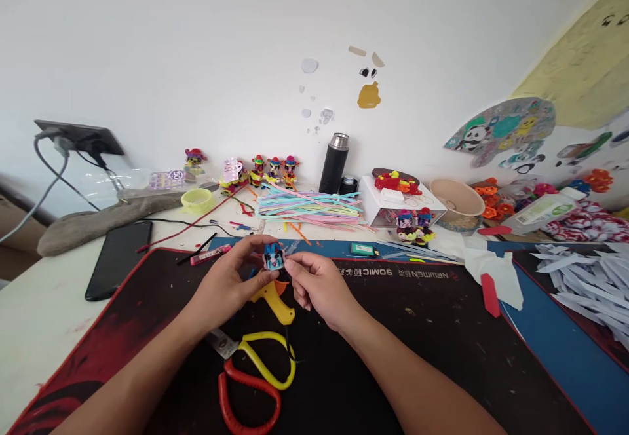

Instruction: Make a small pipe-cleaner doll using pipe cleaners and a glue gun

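A small doll head [274,257] with a painted blue, black and pink face is held up above the mat, its face turned toward me. My left hand [228,284] grips it from the left between thumb and fingers. At its right edge, the thumb and forefinger of my right hand [322,287] are pinched together; whether a tiny piece sits between them is hidden. Just below the hands lies a yellow hot glue gun [275,301], partly covered. Nearer to me are large scissors [253,382] with one red and one yellow handle, their blades partly under my left wrist.
Pipe cleaners [309,206] lie in a pile behind the hands. A black thermos [334,163], finished dolls [272,170] and a white box [403,199] stand along the wall. A phone [120,258] lies left, cut paper strips [590,284] right.
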Action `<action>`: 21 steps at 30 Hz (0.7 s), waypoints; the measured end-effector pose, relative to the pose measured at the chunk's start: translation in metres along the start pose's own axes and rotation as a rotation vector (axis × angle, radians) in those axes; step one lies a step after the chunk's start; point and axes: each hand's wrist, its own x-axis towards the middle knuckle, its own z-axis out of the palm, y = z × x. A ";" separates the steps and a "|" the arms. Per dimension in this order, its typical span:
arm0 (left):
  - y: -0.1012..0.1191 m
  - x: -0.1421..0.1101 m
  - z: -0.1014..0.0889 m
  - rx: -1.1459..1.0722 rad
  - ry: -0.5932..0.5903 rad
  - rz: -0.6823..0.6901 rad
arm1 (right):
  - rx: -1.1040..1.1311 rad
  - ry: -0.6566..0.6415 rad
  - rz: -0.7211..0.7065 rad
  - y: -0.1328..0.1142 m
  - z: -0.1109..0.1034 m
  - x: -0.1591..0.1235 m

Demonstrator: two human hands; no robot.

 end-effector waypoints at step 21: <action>-0.010 0.011 -0.017 0.366 0.142 0.036 | 0.007 0.048 -0.031 -0.008 -0.002 -0.002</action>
